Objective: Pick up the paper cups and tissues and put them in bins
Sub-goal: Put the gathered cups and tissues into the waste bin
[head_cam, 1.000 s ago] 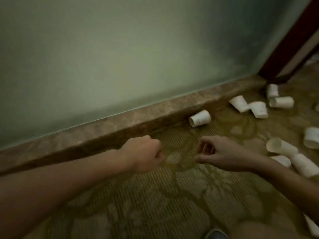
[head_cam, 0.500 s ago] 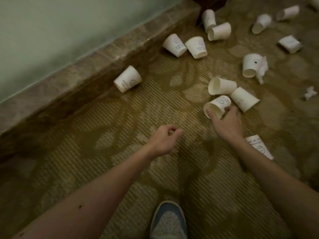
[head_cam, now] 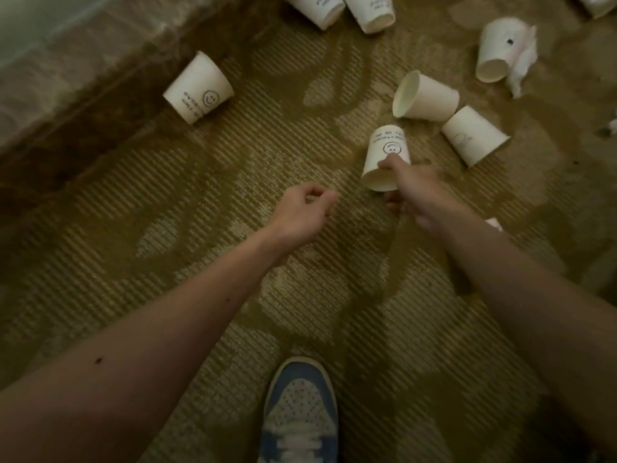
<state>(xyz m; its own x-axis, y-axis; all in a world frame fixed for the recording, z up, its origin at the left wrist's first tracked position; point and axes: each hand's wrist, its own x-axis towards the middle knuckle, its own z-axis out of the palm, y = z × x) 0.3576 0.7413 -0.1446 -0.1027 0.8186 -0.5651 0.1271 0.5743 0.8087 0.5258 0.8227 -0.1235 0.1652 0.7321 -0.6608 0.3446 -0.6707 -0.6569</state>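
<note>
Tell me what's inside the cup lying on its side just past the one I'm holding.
The paper cup opens to the left; only bare pale inner wall shows near its rim, nothing in it. Its deeper part is hidden by its own side.

Paper cups lie on their sides: a smiley-printed cup [head_cam: 198,88] at upper left, a plain cup [head_cam: 425,98] beside a faint-print cup [head_cam: 474,135] right of centre, a corner cup [head_cam: 497,48] against a crumpled tissue [head_cam: 522,58] upper right. The right hand [head_cam: 414,192] grips the centre cup [head_cam: 387,152].

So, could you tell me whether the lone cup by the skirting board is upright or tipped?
Tipped: the paper cup lies on its side on the carpet, smiley print up.
</note>
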